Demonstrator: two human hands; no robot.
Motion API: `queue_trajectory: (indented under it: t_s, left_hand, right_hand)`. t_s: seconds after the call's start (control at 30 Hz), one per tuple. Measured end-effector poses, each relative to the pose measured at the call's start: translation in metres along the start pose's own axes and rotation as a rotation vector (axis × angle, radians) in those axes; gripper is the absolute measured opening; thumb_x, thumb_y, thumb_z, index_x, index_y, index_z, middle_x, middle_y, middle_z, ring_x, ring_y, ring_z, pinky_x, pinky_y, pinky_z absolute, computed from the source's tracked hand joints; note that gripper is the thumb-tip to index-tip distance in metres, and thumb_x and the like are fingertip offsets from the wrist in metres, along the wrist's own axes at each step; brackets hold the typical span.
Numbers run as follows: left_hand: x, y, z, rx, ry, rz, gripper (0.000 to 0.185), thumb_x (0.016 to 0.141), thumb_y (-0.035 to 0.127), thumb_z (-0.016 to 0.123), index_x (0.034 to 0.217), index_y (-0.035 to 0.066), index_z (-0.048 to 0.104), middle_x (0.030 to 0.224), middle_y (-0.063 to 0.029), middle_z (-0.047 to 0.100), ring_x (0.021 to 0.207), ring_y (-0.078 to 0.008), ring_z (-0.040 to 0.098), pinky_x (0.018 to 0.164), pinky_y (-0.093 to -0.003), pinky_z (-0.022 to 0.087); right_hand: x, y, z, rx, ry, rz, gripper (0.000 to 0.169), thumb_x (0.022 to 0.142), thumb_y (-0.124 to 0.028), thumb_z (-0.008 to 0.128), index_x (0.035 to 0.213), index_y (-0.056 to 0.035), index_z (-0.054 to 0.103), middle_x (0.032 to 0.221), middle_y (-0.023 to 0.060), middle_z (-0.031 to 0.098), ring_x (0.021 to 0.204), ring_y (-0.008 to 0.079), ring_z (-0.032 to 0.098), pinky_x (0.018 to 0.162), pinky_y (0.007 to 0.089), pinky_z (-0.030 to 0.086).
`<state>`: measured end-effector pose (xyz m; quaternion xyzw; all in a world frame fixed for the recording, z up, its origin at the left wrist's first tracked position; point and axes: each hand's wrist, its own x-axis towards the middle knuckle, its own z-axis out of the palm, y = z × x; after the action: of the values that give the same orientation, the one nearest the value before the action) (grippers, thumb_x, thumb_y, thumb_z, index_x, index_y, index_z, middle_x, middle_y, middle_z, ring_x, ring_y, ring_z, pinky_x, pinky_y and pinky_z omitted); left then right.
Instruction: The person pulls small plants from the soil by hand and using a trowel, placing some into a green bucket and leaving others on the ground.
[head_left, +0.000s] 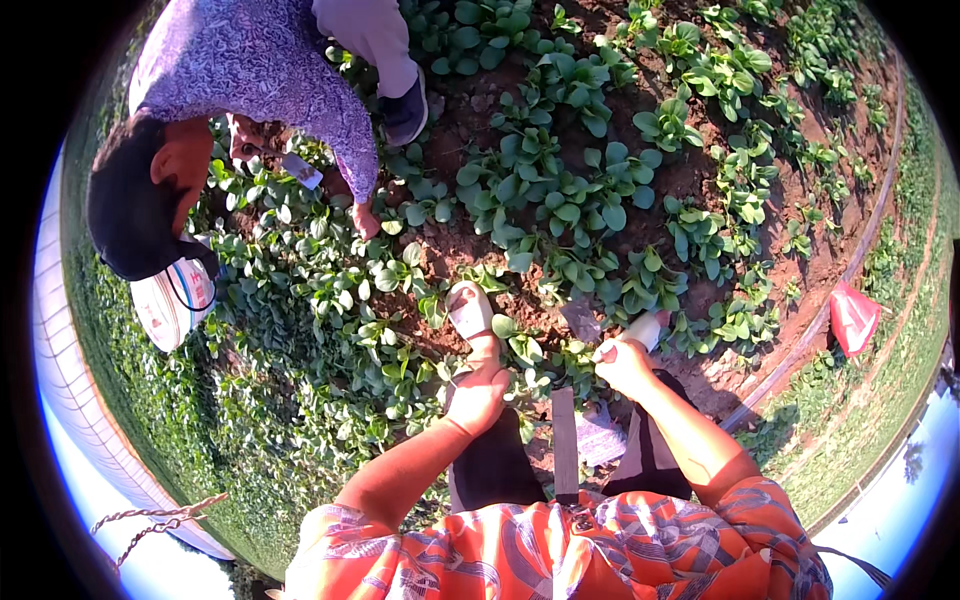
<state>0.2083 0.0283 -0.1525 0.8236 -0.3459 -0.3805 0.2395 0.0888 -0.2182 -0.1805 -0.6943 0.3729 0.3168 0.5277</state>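
Note:
My left hand (478, 396) is at my left ankle, just behind a pale shoe (470, 309), with its fingers bent down among leaves; whether it holds a stem cannot be seen. My right hand (624, 366) is curled beside the other pale shoe (643, 330). A flat greyish blade-like piece (581, 319) lies up and left of it on the soil; a link to the hand is not visible. Low leafy green plants (525, 349) grow between and around my feet.
At the upper left a person in a patterned purple top (255, 60) bends over the plants with a small metal-bladed tool (301, 171). A white sack or bucket (172, 304) is below their cap. A long hose-like line (814, 330) and a red flag-like piece (855, 318) are at right.

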Motion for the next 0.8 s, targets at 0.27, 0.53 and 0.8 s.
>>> queue_trajectory:
  t_s: [0.27,0.53,0.8]
  left_hand:
    - [-0.051,0.019,0.021,-0.083,0.029,-0.132,0.025,0.065,0.003,0.055,0.089,0.005,0.049,0.091,-0.0150,0.051,0.083,-0.0324,0.053,0.069,-0.0395,0.045]
    - [-0.107,-0.010,-0.041,-1.010,0.825,-0.866,0.025,0.073,-0.003,0.058,0.097,0.002,0.053,0.087,-0.0022,0.061,0.076,-0.0090,0.055,0.070,-0.0227,0.043]
    - [-0.209,-0.015,-0.032,-0.793,0.561,-1.212,0.035,0.067,0.002,0.058,0.102,0.003,0.053,0.077,-0.0064,0.061,0.067,-0.0152,0.056,0.062,-0.0283,0.045]
  right_hand:
    - [-0.121,-0.032,-0.057,-0.138,-0.088,0.237,0.014,0.066,-0.001,0.059,0.078,-0.0065,0.055,0.060,0.0005,0.051,0.045,0.0089,0.046,0.040,0.0249,0.038]
    - [-0.160,-0.078,-0.108,-0.463,0.016,0.349,0.012,0.065,-0.009,0.056,0.076,-0.0041,0.056,0.065,0.0074,0.057,0.060,0.0174,0.055,0.057,0.0303,0.043]
    - [-0.165,-0.132,-0.082,-0.403,-0.060,0.254,0.012,0.064,-0.006,0.060,0.075,-0.0049,0.056,0.063,0.0026,0.056,0.059,0.0126,0.054,0.056,0.0275,0.044]
